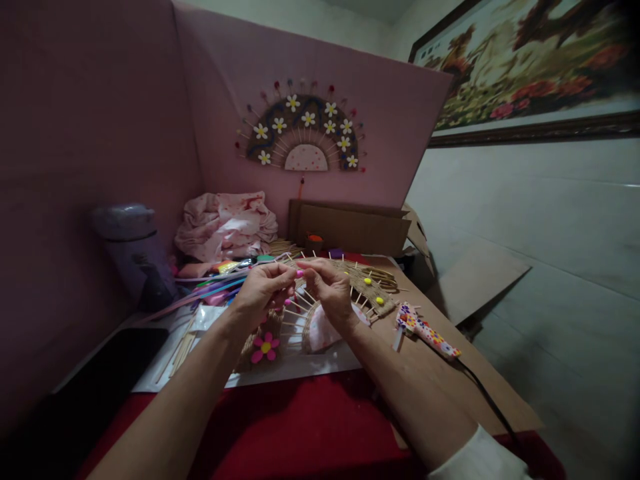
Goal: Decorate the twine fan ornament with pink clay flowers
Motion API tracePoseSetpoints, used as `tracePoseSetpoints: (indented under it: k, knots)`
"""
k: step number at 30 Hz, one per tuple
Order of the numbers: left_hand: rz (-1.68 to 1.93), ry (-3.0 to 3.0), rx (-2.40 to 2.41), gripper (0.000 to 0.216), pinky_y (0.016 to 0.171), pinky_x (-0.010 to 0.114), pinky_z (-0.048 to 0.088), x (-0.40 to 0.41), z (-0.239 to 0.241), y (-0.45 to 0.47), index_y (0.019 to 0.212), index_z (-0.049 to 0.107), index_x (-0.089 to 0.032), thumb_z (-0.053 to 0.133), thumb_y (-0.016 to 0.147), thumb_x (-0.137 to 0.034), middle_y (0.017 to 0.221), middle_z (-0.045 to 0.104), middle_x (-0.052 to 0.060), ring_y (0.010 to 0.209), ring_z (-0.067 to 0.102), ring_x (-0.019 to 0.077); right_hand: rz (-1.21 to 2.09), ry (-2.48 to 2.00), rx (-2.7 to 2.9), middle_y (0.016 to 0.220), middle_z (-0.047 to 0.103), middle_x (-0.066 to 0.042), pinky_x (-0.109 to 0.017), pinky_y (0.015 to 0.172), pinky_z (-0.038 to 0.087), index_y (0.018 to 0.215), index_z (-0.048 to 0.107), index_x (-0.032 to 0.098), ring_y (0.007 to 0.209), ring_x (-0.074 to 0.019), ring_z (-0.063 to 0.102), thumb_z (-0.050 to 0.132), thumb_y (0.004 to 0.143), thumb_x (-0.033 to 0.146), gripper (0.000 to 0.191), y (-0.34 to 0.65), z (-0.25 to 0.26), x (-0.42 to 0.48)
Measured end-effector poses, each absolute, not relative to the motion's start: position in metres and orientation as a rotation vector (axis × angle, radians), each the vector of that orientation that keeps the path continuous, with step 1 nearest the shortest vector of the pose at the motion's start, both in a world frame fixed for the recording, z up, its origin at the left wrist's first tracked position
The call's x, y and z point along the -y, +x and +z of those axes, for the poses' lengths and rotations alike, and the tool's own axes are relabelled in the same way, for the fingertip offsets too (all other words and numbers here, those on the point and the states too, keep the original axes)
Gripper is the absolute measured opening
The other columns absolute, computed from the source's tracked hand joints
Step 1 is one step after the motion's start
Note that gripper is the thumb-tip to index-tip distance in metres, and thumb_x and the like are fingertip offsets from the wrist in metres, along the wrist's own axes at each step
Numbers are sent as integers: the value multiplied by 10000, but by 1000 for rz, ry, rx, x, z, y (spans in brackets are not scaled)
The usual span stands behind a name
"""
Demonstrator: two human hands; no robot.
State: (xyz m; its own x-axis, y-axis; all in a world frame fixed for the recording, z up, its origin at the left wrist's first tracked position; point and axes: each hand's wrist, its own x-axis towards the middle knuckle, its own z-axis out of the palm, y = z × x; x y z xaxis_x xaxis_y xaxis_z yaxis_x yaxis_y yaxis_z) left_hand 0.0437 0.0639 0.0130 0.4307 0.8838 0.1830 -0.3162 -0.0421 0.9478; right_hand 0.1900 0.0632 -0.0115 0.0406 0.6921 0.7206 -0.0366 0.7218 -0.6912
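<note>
Above a half-round fan [320, 263] of woven cord and thin sticks, my two hands meet. My left hand [265, 288] is closed in a pinch, its fingertips at a small piece of pink clay [300, 273]. The thumb and fingers of my right hand [330, 290] close on the same piece from the other side. A pink flower [265, 348] with a yellow middle lies on the fan's left part. Yellow dots [367, 281] sit on its right part. Pale dotted cloth [325, 327] covers the fan's inner half circle, partly hidden by my right hand.
A flower-patterned glue gun [427, 330] lies on brown cardboard at the right, trailing a black cord. To the left are coloured strips [220, 293], loose sticks [183, 350] and a flask [135, 253]. Crumpled pink cloth [227, 223] lies behind. A finished fan [305, 127] hangs on the pink panel.
</note>
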Motion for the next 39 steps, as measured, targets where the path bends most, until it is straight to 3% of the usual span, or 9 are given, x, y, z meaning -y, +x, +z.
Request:
tracePoseSetpoints:
  k: [8, 13, 19, 26, 29, 39]
  knots:
    - [1046, 1235, -613, 317, 319, 150, 165, -64, 12, 44, 649, 571, -128, 735, 669, -398, 476, 549, -23, 306, 324, 11, 597, -516, 1405, 729, 628, 2, -278, 689, 464, 735, 700, 216, 724, -133, 575, 707, 734, 222, 9, 187, -9, -62]
    - [1042, 1247, -594, 319, 318, 154, 166, -63, 14, 44, 624, 562, -126, 725, 682, -394, 487, 560, -21, 297, 302, 3, 617, -540, 1388, 766, 632, -1, -274, 672, 469, 813, 710, 229, 713, -127, 571, 709, 729, 202, 88, 187, -8, -60]
    - [1044, 1232, -606, 317, 320, 150, 155, -63, 13, 44, 654, 578, -125, 720, 685, -407, 481, 558, -18, 299, 306, 7, 566, -518, 1389, 735, 624, -4, -293, 703, 474, 734, 707, 222, 737, -143, 576, 723, 717, 207, 28, 188, -8, -62]
    - [1101, 1214, -593, 329, 317, 143, 163, -62, 15, 44, 599, 545, -121, 739, 671, -378, 487, 559, -23, 297, 314, 1, 368, -608, 1496, 884, 628, -34, -279, 672, 471, 1005, 701, 270, 803, -143, 582, 584, 842, 208, 210, 189, -12, -56]
    - [1135, 1197, -604, 318, 316, 139, 169, -62, 14, 43, 615, 557, -119, 743, 666, -372, 493, 554, -27, 306, 327, 3, 206, -619, 1614, 829, 599, -23, -277, 677, 471, 1086, 673, 286, 774, -135, 567, 566, 849, 166, 287, 189, -14, -53]
    - [1145, 1185, -602, 309, 322, 138, 167, -62, 16, 43, 637, 576, -116, 767, 633, -359, 487, 551, -23, 318, 331, 6, 127, -652, 1684, 899, 602, -37, -282, 691, 482, 1171, 620, 306, 794, -141, 569, 552, 859, 173, 346, 189, -16, -50]
